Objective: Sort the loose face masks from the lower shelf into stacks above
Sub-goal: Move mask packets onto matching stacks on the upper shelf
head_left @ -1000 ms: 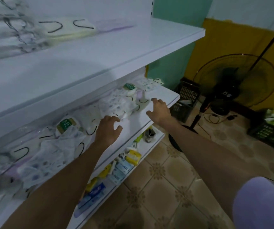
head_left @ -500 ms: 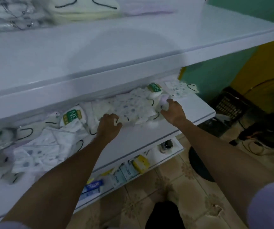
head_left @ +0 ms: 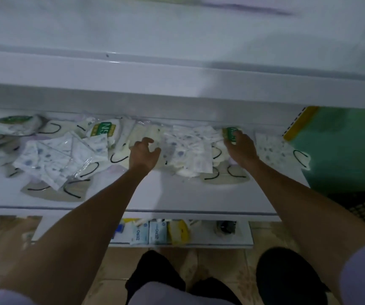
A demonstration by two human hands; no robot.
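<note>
Lower shelf (head_left: 177,194): smooth, white, slightly glossy. Face masks (head_left: 188,150): glossy clear plastic wrap over printed white fabric. Floor (head_left: 221,267): patterned tile.

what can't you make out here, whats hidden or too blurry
Head view only:
- Stacks on the upper shelf: motion-blurred, cut by the top edge.
- Right hand: fingers cover the green-labelled pack; grip unclear.
- Left hand: its back hides what the fingers touch.
- Dark item on the bottom shelf: blurred, half under the mask shelf's lip.

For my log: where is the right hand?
Head view, mask shelf, right of centre: right hand, fingers on a green-labelled pack, between the patterned pile and a lone mask.
</note>
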